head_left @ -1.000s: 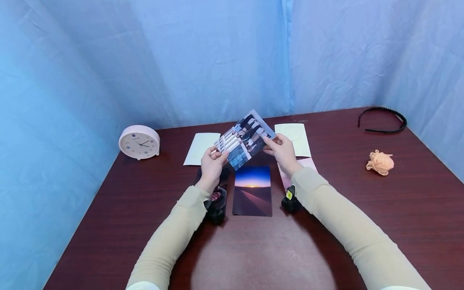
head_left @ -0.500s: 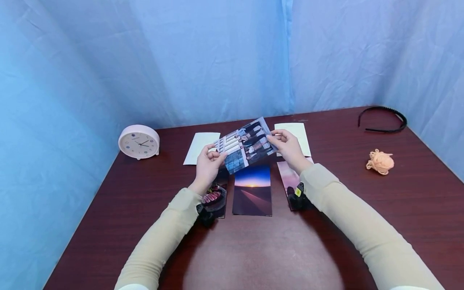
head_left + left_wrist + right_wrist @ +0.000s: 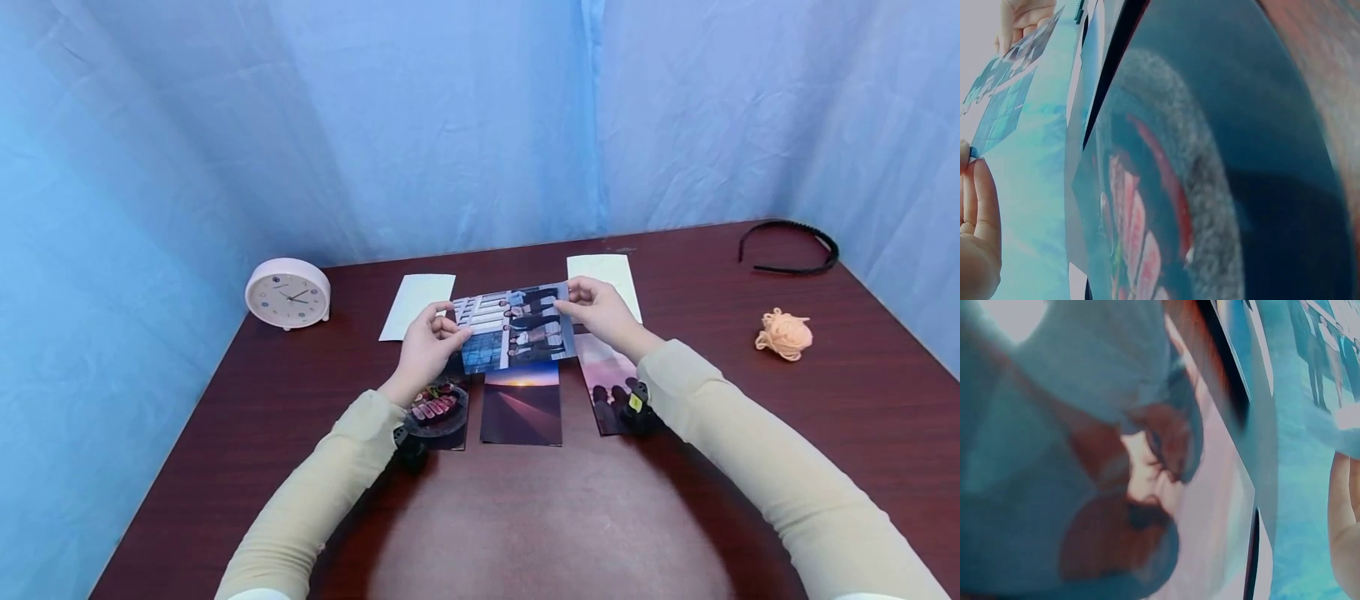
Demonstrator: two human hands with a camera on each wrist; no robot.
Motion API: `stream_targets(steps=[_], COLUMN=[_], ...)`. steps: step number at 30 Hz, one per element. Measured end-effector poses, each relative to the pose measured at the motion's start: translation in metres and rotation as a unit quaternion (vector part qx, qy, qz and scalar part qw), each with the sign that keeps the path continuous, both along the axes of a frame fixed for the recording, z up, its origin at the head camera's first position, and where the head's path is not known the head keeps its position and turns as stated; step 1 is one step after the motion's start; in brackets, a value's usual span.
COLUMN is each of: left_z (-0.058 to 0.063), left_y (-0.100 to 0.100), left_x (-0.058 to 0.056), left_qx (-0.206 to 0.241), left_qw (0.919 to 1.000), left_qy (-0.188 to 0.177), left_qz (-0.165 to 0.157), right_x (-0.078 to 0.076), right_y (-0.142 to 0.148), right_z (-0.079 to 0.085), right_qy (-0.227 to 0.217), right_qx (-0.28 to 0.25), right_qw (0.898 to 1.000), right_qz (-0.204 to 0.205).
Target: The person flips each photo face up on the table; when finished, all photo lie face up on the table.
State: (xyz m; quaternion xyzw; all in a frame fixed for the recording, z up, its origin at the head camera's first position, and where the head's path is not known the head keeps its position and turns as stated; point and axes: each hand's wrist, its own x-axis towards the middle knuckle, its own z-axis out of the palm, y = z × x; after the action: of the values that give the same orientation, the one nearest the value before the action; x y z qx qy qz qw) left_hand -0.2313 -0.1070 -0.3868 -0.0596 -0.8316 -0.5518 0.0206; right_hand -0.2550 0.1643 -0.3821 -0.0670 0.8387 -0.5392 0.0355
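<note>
I hold a group photo (image 3: 513, 333) raised above the dark table (image 3: 555, 517), its people lying sideways. My left hand (image 3: 426, 346) pinches its left edge between thumb and fingers; my right hand (image 3: 603, 312) pinches the right edge likewise. Below it lies a sunset photo (image 3: 522, 408), its far part hidden, with a food photo (image 3: 437, 408) to the left and a pink-sky photo (image 3: 600, 367) to the right, partly behind my right wrist. Farther off lie a left white sheet (image 3: 415, 304) and a right white sheet (image 3: 606, 271). A round clock (image 3: 288, 297) stands far left; peach yarn (image 3: 784, 335) lies to the right, with a black headband (image 3: 806, 272) beyond it, near the blue curtain (image 3: 450, 125).
</note>
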Motion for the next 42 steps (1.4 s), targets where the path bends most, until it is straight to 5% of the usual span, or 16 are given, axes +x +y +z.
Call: stream_targets(steps=[13, 22, 28, 36, 42], left_z=[0.003, 0.016, 0.013, 0.008, 0.004], left_y=[-0.002, 0.001, 0.008, 0.029, 0.044], left_x=[-0.002, -0.001, 0.004, 0.007, 0.008], left_qx=[0.075, 0.179, 0.216, 0.287, 0.313], left_qw=[0.9963, 0.9760, 0.9685, 0.9509, 0.9448], left_qy=[0.025, 0.041, 0.007, -0.002, -0.010], left_qz=[0.036, 0.118, 0.124, 0.115, 0.097], right_x=[0.006, 0.006, 0.007, 0.010, 0.014], right_y=[0.001, 0.000, -0.003, -0.013, -0.028], right_z=[0.002, 0.004, -0.001, -0.007, -0.007], right_qy=[-0.017, -0.005, -0.045, -0.070, -0.077], right_qx=[-0.030, -0.119, -0.278, -0.339, -0.418], right_qw=[0.999, 0.992, 0.954, 0.925, 0.888], right_qz=[0.021, -0.030, -0.098, -0.157, -0.178])
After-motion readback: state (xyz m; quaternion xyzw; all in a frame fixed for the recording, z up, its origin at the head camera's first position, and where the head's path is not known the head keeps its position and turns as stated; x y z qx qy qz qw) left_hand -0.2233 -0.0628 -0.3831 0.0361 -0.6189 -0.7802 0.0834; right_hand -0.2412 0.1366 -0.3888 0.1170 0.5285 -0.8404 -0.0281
